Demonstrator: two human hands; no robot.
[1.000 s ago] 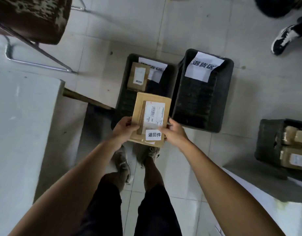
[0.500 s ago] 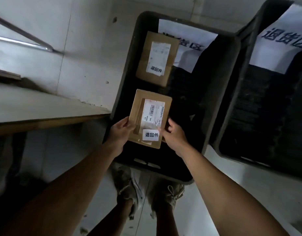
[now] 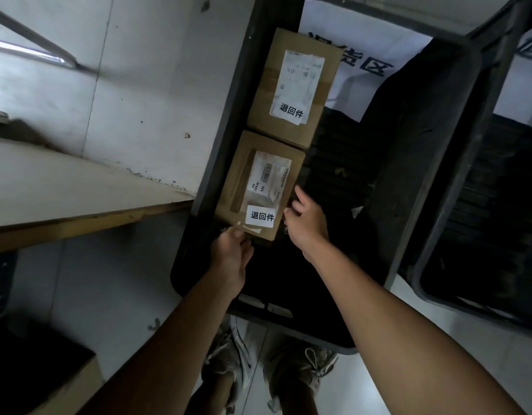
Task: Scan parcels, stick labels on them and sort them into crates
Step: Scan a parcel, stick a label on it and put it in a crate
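Two cardboard parcels lie end to end along the left wall of the black crate. The near parcel carries a white "退回件" label and touches the far parcel. The left hand pinches the near parcel's front corner. The right hand rests loosely curled fingers against its right edge. A second black crate stands just beside, to the right.

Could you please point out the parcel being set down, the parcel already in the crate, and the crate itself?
near parcel (image 3: 260,187): head view, its shipping label.
far parcel (image 3: 294,85): head view, its label.
crate (image 3: 228,121): head view, left wall.
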